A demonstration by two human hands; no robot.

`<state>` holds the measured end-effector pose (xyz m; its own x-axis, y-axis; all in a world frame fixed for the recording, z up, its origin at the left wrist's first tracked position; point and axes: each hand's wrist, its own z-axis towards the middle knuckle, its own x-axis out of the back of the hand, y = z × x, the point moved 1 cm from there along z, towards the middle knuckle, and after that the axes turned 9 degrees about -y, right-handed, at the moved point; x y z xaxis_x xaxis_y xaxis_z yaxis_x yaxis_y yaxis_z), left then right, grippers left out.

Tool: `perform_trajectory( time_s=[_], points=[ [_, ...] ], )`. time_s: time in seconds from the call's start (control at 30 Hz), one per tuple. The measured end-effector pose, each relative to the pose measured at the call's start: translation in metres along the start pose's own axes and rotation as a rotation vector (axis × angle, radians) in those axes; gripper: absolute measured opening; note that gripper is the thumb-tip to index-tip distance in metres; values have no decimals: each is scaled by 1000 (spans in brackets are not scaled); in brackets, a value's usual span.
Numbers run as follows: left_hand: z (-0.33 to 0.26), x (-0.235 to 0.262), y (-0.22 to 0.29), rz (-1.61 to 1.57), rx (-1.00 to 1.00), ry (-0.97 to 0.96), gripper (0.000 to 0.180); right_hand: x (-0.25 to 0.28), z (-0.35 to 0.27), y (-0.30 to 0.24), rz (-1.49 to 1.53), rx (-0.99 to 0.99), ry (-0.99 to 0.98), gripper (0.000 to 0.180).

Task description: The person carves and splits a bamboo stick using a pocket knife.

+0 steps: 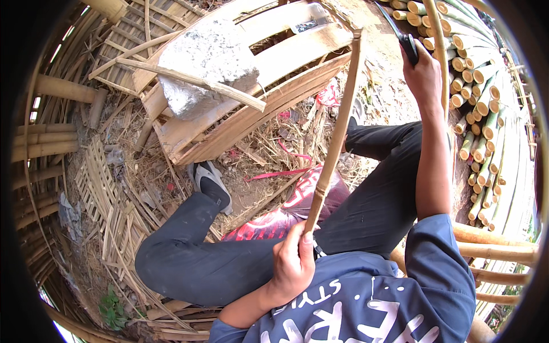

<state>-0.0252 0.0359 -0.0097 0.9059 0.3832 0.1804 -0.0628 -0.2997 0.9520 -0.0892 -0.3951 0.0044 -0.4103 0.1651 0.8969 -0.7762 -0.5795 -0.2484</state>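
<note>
My left hand [293, 258] is closed round the lower end of a long split bamboo strip [335, 140], close to my waist. The strip slants up and away, its far tip near the wooden bench. Out to the upper right, my right hand [423, 71] grips the black handle of a knife [397, 31], its narrow blade pointing up and left. Blade and strip are apart. A pink and white printed sack [286, 214] lies between my legs, partly under the strip.
Ahead stands a low wooden slatted bench [246, 123] bearing a big pale stone [209, 63] with a stick [189, 80] across it. Cut bamboo poles [480, 103] are stacked at right. Bamboo shavings [251, 146] litter the ground; woven lattice pieces [100, 183] lie at left.
</note>
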Motion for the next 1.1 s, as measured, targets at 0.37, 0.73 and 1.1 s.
perform_trajectory(
  time_s=[0.37, 0.73, 1.1],
  points=[
    [13, 4, -15, -329, 91, -22, 25, -2, -56, -75, 390, 505, -251, 19],
    [15, -1, -20, -370, 98, -155, 38, -4, -77, -93, 129, 553, -373, 21],
    [8, -7, -22, -369, 114, -161, 40, -10, -46, -77, 50, 387, -209, 16]
  ],
)
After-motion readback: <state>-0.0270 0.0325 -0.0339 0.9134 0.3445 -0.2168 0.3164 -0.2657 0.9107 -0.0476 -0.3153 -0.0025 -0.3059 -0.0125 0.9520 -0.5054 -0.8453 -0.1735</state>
